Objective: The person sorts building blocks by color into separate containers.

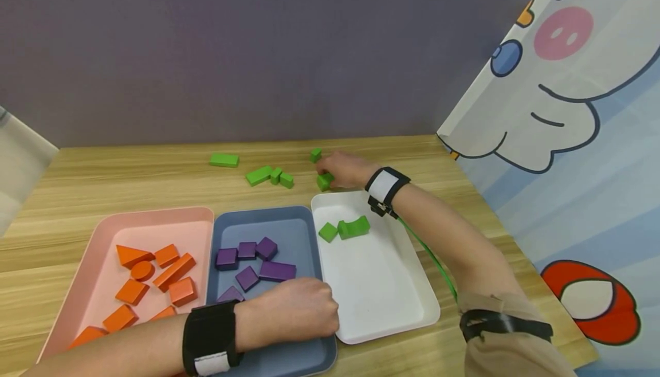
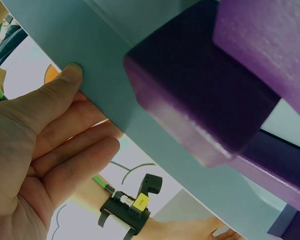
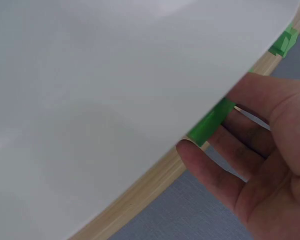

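Note:
At the back of the table, just beyond the white tray (image 1: 376,285), my right hand (image 1: 350,169) pinches a green block (image 1: 325,181). In the right wrist view its fingers (image 3: 210,175) curl around that green block (image 3: 212,122), which the tray rim partly hides. A small green block (image 1: 316,154) lies right behind the fingertips. My left hand (image 1: 289,314) hovers over the right side of the blue tray (image 1: 296,360), loosely curled around nothing. The left wrist view has its thumb (image 2: 70,77) beside the tray rim, with purple blocks (image 2: 190,80) nearby.
Inside the white tray lie a green square block (image 1: 327,232) and a green arch block (image 1: 354,227). Several green blocks (image 1: 259,175) are scattered behind the trays. A pink tray (image 1: 103,239) holds orange blocks (image 1: 174,272). Grey wall (image 1: 247,56) stands behind the table.

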The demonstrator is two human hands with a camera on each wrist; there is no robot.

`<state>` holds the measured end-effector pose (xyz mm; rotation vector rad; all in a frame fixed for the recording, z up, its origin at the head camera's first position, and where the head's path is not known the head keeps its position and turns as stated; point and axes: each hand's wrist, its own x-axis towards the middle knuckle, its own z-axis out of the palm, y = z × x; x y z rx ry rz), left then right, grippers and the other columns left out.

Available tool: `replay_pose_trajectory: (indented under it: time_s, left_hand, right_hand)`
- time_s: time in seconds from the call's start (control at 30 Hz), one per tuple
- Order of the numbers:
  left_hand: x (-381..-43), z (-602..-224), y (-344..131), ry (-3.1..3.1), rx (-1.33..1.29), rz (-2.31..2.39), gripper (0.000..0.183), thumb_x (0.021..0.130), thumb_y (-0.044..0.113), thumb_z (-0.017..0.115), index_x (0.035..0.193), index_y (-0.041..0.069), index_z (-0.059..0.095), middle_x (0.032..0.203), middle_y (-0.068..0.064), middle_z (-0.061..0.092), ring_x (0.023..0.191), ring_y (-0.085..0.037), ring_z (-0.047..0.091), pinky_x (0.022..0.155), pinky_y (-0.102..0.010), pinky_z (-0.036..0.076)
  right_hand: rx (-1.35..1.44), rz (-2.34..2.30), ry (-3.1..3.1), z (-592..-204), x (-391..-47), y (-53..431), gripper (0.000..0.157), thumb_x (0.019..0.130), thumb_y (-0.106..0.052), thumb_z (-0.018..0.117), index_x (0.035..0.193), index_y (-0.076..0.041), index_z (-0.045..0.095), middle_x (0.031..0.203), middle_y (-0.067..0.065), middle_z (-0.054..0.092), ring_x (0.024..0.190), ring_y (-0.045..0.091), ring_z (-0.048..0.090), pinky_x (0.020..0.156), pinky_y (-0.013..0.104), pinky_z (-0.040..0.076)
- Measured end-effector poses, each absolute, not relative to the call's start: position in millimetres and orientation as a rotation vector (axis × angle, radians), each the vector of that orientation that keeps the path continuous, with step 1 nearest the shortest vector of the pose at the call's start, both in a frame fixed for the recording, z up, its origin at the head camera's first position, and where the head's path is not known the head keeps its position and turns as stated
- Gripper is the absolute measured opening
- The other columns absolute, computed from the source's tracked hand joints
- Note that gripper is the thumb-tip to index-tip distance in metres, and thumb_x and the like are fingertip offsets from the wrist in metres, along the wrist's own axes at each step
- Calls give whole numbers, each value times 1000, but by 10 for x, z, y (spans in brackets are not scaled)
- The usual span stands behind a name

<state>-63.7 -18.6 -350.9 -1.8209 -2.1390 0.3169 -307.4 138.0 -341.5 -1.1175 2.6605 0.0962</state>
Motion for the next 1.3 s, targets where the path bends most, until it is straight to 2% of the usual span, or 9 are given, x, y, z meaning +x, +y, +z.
replay_pose_trajectory:
  time_s: [0.23, 0.5, 0.7, 0.8, 1.1, 1.3]
  left_hand:
    - [-633, -3506, -181, -2150, -1824, 296, 22, 84, 21, 63, 66, 34, 65, 62, 18, 60, 54, 1, 51, 47, -18, 37]
    - [-628, -3502, -183, -2155, -1827, 301, 22, 83, 21, 64, 66, 34, 64, 62, 18, 60, 55, 2, 50, 48, -17, 38]
    - [-630, -3499, -195, -2171, -1838, 289, 18, 83, 21, 65, 70, 33, 66, 63, 17, 61, 56, 2, 51, 50, -16, 38]
    - [-628, -3498, -199, -2176, -1835, 288, 17, 83, 21, 65, 71, 33, 66, 63, 17, 61, 56, 2, 51, 50, -16, 37]
    - [-621, -3508, -187, -2172, -1824, 296, 18, 82, 21, 65, 69, 33, 66, 60, 16, 59, 54, 1, 50, 49, -17, 36]
    - [-622, -3515, -183, -2155, -1804, 304, 21, 81, 20, 64, 64, 33, 62, 59, 17, 57, 52, -1, 48, 47, -19, 35]
  right_hand:
    - [-1138, 66, 2673, -3449, -3076, 1424, 20, 82, -13, 71, 100, -14, 63, 91, -3, 62, 83, 14, 55, 78, 30, 46]
    - [-1170, 48, 2677, -3448, -3057, 1450, 25, 82, -13, 70, 106, -12, 63, 99, 0, 64, 91, 16, 58, 83, 31, 47]
    - [-1167, 15, 2698, -3340, -3034, 1467, 40, 81, -16, 72, 120, -10, 61, 113, 4, 64, 104, 18, 59, 90, 31, 47]
    - [-1174, 6, 2703, -3254, -2991, 1471, 44, 80, -15, 73, 122, -10, 61, 115, 5, 63, 104, 18, 59, 90, 31, 47]
    - [-1407, -39, 2729, -3035, -2667, 1540, 21, 80, -14, 73, 100, -13, 65, 93, -3, 63, 85, 10, 58, 76, 26, 49]
    - [-1501, -63, 2715, -2916, -2362, 1608, 23, 80, -12, 73, 101, -14, 65, 93, -5, 63, 83, 8, 57, 74, 24, 48]
